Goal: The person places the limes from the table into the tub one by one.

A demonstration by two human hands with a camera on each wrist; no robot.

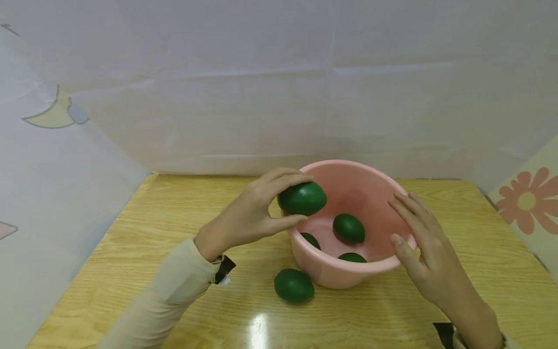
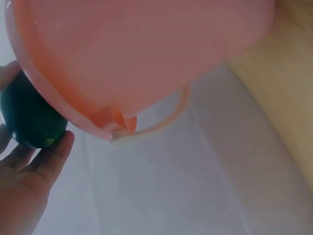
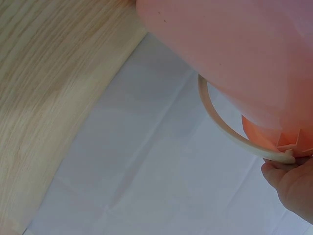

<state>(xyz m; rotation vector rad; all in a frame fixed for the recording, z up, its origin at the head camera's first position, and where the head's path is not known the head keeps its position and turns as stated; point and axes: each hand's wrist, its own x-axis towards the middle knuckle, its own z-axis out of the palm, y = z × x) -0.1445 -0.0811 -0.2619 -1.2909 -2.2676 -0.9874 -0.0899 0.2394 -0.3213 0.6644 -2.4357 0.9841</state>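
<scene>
My left hand (image 1: 248, 211) grips a smooth, dark green avocado (image 1: 305, 198) between the thumb and fingers, over the left rim of a pink plastic bucket (image 1: 348, 264). The left wrist view shows the held avocado (image 2: 32, 112) beside the bucket's rim, with a pale spot on its end. My right hand (image 1: 429, 249) rests at the right rim, its fingers fairly straight and its thumb spread apart. In the bucket lie three more avocados, one in the middle (image 1: 348, 228) and two partly hidden by the near wall. Another avocado (image 1: 294, 286) sits on the table left of the bucket's base.
The wooden table (image 1: 144, 242) backs onto a pale sheet (image 1: 244, 111) hung as a wall, with a printed moon at left and flower at right. A pale handle (image 3: 220, 122) hangs from the bucket in the right wrist view.
</scene>
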